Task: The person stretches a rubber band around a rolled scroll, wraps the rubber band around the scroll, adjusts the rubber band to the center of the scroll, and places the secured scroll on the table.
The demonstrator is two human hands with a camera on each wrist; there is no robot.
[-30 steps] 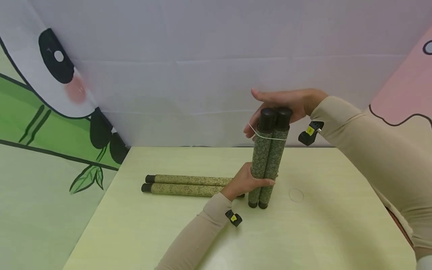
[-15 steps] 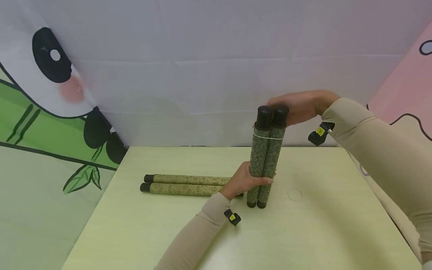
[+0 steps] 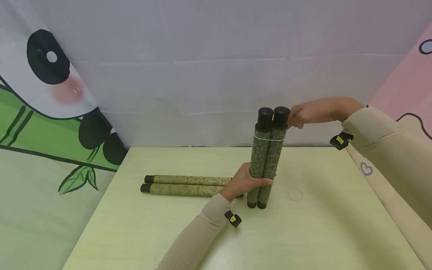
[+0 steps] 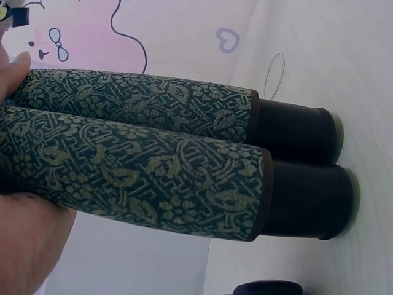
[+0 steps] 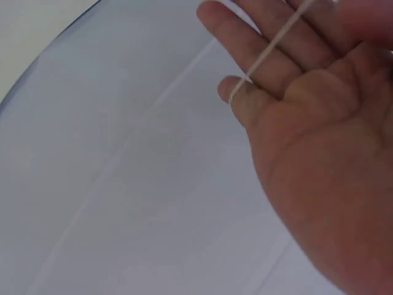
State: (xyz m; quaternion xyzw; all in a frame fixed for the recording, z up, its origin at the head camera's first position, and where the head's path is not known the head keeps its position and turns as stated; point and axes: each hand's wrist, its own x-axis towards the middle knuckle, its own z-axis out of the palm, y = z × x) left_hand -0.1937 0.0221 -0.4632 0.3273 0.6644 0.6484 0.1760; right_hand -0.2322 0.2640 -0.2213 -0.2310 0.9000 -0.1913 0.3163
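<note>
Left hand (image 3: 245,182) grips both green scrolls (image 3: 261,155); right hand (image 3: 318,111) has cord (image 5: 273,45) hooked by its little finger, thumb contact unclear; tension should be even, scrolls steady

Soft, rather dim light greyed the backdrop (image 3: 189,86); a pale sheen marked the near part of the worktop (image 3: 297,236), and a blurred shadow lay below the right sleeve (image 3: 391,150). The left wrist view looked cool-toned; the right hand (image 5: 319,141) blurred at its frame's upper right corner.
</note>
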